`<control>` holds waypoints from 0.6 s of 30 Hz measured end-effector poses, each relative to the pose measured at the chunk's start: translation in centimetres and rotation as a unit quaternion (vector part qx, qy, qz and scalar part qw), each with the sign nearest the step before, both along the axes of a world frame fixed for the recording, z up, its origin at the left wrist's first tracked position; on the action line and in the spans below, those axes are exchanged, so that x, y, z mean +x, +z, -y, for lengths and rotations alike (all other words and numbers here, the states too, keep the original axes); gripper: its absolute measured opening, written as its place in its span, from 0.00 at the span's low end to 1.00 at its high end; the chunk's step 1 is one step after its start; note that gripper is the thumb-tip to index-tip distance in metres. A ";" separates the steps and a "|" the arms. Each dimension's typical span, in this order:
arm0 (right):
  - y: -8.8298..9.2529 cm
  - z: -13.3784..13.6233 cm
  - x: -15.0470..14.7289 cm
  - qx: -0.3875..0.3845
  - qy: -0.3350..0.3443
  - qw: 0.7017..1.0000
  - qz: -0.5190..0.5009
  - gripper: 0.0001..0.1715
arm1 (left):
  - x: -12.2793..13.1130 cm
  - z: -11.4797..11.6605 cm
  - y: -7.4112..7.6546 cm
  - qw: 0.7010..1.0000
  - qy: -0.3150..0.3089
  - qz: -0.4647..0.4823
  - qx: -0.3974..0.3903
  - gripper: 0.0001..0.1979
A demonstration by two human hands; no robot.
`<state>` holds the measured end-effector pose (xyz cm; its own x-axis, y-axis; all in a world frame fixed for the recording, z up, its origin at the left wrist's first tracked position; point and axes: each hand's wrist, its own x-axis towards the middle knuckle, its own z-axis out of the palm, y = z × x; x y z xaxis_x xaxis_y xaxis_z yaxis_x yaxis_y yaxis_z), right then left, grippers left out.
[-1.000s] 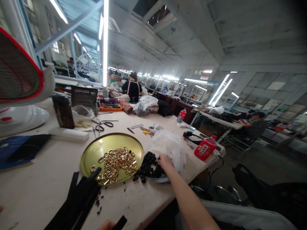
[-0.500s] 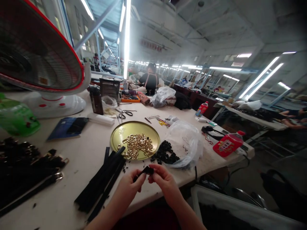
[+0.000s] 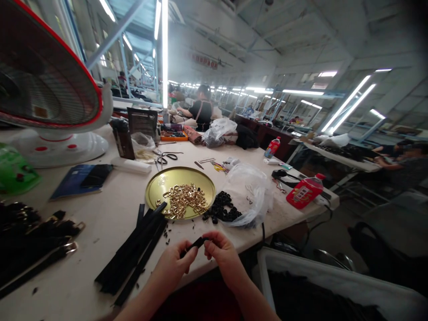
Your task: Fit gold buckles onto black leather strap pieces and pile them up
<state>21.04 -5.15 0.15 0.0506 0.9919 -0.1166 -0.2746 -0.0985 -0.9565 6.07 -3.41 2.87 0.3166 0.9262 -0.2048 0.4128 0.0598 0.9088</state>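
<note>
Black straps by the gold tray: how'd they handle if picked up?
Probably semi-stiff: the black straps lie fairly straight, without curling. Likely light, as they look thin and narrow. They may slide apart, since they overlap loosely with no tie visible.

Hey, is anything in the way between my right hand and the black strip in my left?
Nothing visible is: the right hand has its fingertips right at one end of the black strip, which the left hand grips.
</note>
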 end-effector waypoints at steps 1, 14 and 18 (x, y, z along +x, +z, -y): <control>-0.1 0.0 0.1 0.002 -0.003 1.000 -0.005 0.12 | 0.1 0.0 0.0 1.000 -0.002 0.000 0.000 0.14; -0.8 0.1 0.0 0.044 -0.006 0.999 0.013 0.15 | 1.2 -0.5 -1.9 0.983 0.025 0.091 -0.157 0.19; -0.2 0.6 -0.2 0.064 -0.010 0.994 0.083 0.17 | 1.3 -0.3 -2.0 0.990 -0.022 0.067 -0.123 0.18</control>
